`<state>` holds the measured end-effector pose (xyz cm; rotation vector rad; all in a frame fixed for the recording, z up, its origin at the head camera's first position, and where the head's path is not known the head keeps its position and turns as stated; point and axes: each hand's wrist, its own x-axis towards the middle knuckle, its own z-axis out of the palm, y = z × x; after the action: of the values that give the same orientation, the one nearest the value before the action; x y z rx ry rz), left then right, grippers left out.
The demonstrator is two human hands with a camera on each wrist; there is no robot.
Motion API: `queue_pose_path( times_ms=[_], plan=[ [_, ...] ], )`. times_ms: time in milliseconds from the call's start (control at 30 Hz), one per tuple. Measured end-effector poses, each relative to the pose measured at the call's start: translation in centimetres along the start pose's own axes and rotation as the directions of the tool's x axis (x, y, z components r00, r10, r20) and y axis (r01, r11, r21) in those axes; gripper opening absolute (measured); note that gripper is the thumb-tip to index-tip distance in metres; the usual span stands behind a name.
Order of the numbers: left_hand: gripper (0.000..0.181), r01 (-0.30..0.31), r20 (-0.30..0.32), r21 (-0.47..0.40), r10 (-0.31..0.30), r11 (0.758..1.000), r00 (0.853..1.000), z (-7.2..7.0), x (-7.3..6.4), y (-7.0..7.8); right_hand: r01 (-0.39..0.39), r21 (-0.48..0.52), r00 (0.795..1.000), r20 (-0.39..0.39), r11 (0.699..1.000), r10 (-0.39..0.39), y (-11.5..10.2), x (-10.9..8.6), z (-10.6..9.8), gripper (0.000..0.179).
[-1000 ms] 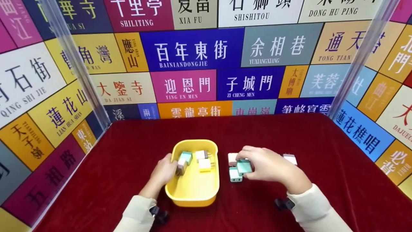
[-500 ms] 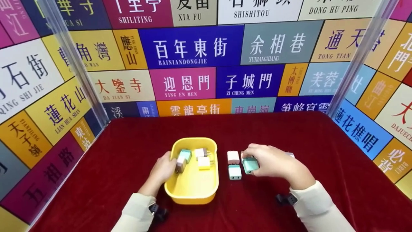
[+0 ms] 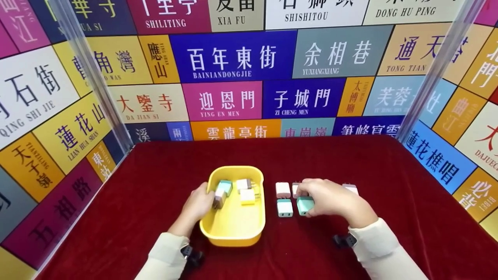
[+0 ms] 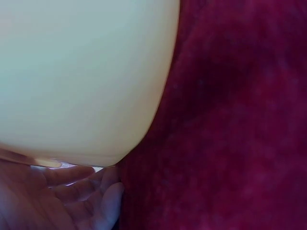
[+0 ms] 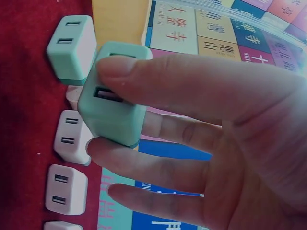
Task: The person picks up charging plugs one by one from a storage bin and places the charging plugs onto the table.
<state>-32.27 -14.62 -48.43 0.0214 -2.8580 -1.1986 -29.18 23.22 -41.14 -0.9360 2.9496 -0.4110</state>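
My left hand (image 3: 197,204) grips the left rim of a yellow plastic bin (image 3: 229,229); in the left wrist view its fingers lie by the bin's wall (image 4: 86,86). Inside the bin are several small plug chargers, among them a white-and-yellow one (image 3: 247,196) and a teal one (image 3: 225,186). Right of the bin, my right hand (image 3: 334,200) pinches a teal two-port USB charger (image 5: 112,117), thumb across its port face. A white-and-teal charger (image 3: 284,208) stands just left of it, with a pinkish-white charger (image 3: 283,189) behind. Another charger (image 3: 295,189) is partly hidden by my fingers.
Past my right hand a white charger (image 3: 351,189) sits on the dark red tablecloth (image 3: 175,163). In the right wrist view white chargers (image 5: 66,189) stand in a row. Colourful sign panels (image 3: 233,58) and clear corner posts (image 3: 422,77) bound the table.
My right hand has carried the teal charger rightward from over the white-and-teal one, then slightly down beside it. The left hand stays on the bin.
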Motion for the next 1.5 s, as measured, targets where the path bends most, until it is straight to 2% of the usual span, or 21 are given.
queue_pose_path(
  times_ms=[500, 867, 1233, 1500],
  plan=[
    [0.028, -0.007, 0.003, 0.005, 0.007, 1.0, 1.0, -0.1, -0.1, 0.1, -0.014, -0.034, 0.999, 0.031, 0.999, 0.015, 1.4, 1.0, 2.0, 0.035],
    [0.033, 0.004, 0.003, 0.009, -0.004, 1.0, 1.0, 0.0, -0.1, 0.1, 0.009, -0.033, 1.0, 0.03, 0.999, -0.008, 2.1, 1.4, 2.8, 0.033],
    [0.026, -0.018, -0.002, 0.008, 0.018, 1.0, 1.0, 0.0, -0.1, 0.0, 0.032, -0.057, 0.999, 0.023, 0.998, -0.031, 2.4, 1.6, 3.5, 0.031],
    [0.027, 0.004, 0.005, -0.001, -0.004, 1.0, 1.0, 0.0, -0.1, 0.1, 0.05, -0.056, 0.999, 0.012, 0.997, -0.049, 2.3, 1.7, 3.7, 0.031]
  ],
)
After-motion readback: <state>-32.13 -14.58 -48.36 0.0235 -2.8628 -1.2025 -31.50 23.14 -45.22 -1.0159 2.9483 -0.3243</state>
